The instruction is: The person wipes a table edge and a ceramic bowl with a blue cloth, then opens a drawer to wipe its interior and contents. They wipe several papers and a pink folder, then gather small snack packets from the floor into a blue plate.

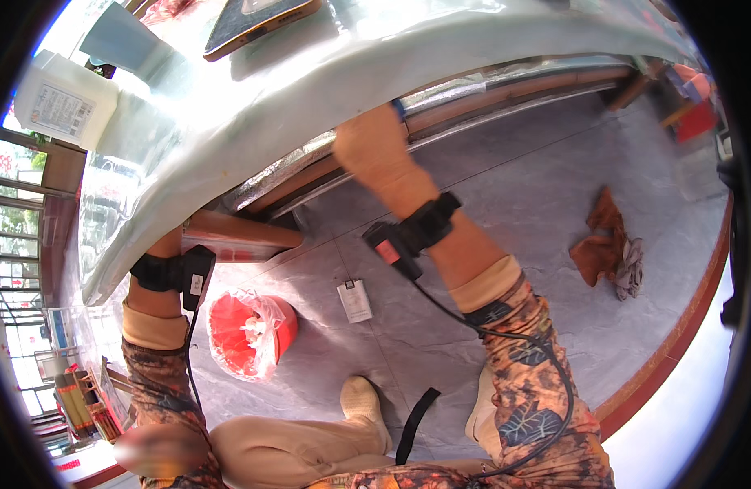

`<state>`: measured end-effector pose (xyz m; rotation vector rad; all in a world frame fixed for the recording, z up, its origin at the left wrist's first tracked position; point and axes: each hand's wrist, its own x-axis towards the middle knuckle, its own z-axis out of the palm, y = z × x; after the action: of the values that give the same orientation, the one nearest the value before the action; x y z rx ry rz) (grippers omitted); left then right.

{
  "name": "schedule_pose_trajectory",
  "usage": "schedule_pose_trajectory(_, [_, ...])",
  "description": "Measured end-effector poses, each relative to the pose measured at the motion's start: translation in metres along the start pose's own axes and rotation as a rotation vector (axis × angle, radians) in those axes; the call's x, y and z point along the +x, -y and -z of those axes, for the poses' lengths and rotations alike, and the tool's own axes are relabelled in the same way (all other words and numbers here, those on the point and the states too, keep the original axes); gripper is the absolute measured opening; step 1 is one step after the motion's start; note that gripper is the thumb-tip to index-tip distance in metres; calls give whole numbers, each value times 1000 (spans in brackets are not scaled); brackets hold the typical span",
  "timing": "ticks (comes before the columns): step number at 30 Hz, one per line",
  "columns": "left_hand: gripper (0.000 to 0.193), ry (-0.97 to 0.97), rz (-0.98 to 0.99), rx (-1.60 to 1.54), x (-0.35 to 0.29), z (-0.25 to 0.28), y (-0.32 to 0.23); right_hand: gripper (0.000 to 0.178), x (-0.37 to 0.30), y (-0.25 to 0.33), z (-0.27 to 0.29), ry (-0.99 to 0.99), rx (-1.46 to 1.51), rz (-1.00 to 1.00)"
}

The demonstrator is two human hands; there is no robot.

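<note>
My right hand (374,148) reaches to the edge of a table draped with a glossy, pale, see-through cover (229,167). Its fingers are out of sight under the cover, and a small patch of something blue (398,107) shows beside the knuckles. Just beyond the hand runs a brown rail (514,99) below the tabletop. My left hand is mostly hidden behind the hanging cover; only the wrist (165,244) shows, next to a brown table leg (241,232). Whether either hand grips anything does not show. Both wrists wear black strapped devices with cables.
On the table stand a white jug with a label (66,99), a blue-grey container (127,39) and a dark-edged tray (261,24). A red bin with a clear liner (282,326), a white card (354,301), a black strap (416,424) and brown and grey cloths (601,244) lie on the floor.
</note>
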<state>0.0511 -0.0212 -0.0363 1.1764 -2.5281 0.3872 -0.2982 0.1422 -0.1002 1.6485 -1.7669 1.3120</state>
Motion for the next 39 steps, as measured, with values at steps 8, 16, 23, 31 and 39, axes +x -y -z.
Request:
schedule_pose_trajectory(8, [33,-217,-288,-175,23,-6,-29,22,-65,58,41,212,1948,-1220])
schedule_pose_trajectory(16, [30,-319,-415,1,58,-1,-36,35,-160,5,48,954,988,-1221])
schedule_pose_trajectory(23, [30,-276,-362,-38,66,7,-49,74,-257,69,24,1051,111,-489])
schedule_pose_trajectory(31, [31,-256,-320,-69,61,17,-65,54,-267,85,2,1007,198,-482])
schedule_pose_trajectory(39, [32,-233,-251,-82,49,27,-78,31,-261,74,40,486,463,-256])
